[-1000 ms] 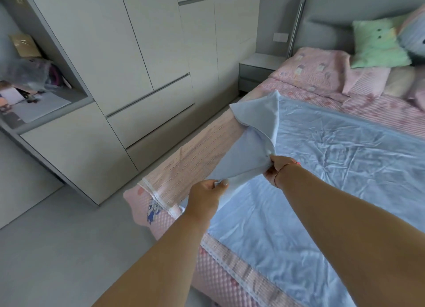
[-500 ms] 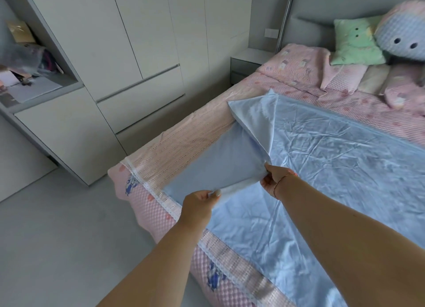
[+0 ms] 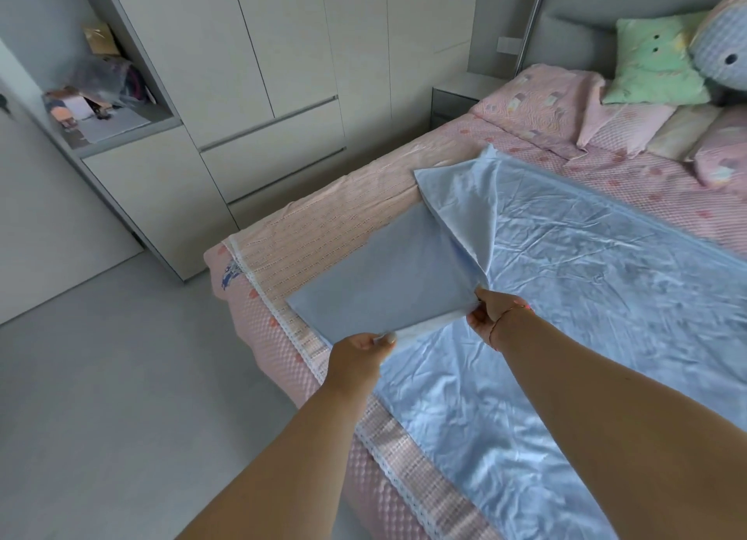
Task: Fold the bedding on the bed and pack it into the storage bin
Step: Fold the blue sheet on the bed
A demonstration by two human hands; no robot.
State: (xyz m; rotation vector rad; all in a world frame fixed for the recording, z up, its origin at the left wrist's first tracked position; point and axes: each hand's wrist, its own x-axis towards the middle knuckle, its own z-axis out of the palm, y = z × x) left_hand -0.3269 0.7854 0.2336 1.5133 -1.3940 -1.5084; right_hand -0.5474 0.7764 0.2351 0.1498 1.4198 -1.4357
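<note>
Since half a second ago both hands have spread apart and the lifted flap of the blue sheet (image 3: pixel 606 297) has opened wider and flatter over the bed's corner.

Head view. Left hand (image 3: pixel 357 353), lower centre of frame: grip closed on the sheet's edge, thumb on top pinching the fabric. Right hand (image 3: pixel 495 313), just right of centre: grip closed on the same edge, fingers curled round a bunched fold. Flap stretches from both hands toward the upper centre, its matte underside showing; the far corner is turned back, shiny side up. Rest of the sheet lies creased across the bed (image 3: pixel 307 236), which is covered in pink. Pink pillows (image 3: pixel 537 107), a green cushion (image 3: pixel 655 62) and a blue plush toy (image 3: pixel 723 50) sit upper right. Beige wardrobe (image 3: pixel 250 54) fills the upper left. Storage bin not seen.
</note>
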